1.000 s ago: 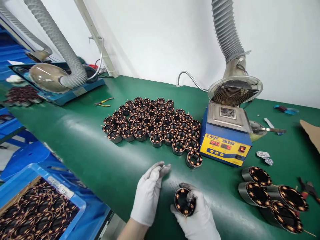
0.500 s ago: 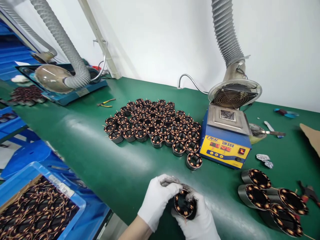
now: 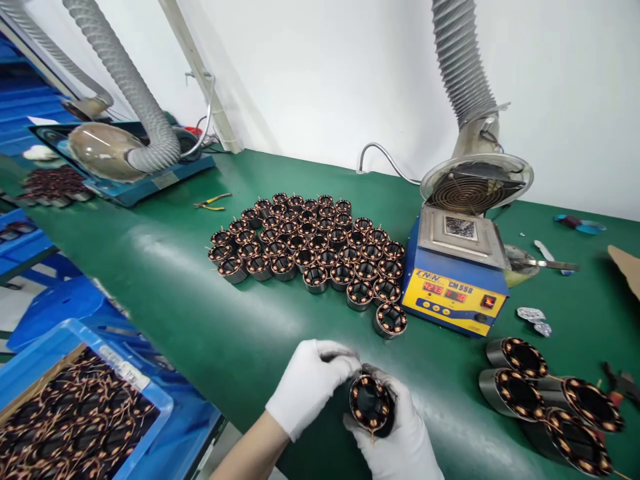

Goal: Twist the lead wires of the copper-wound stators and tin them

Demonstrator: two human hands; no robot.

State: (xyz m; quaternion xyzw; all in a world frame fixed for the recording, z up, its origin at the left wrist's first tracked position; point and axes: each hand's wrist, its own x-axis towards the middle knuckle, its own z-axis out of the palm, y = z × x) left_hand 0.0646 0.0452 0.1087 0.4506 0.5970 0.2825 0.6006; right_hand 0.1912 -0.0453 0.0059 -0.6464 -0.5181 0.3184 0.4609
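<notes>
My right hand, in a white glove, is wrapped round a motor stator with copper windings. The stator's open ring faces up toward me, and a short copper wire end sticks out at its lower edge. At the stator's upper left is my left hand, also gloved, with thumb and fingers pinched together. What the left fingertips hold, if anything, is too small to make out. Beyond the hands, a single stator stands at the near corner of a large group of stators on the green bench.
A blue and yellow solder pot stands behind, under a fume hood. Several stators and dark pliers lie at the right. A blue crate of wired parts sits lower left. Yellow-handled pliers lie farther back.
My left hand has drawn slightly left, away from the stator's rim, its fingers pinched. The right hand still holds the stator, and its thumb has left the ring's opening.
</notes>
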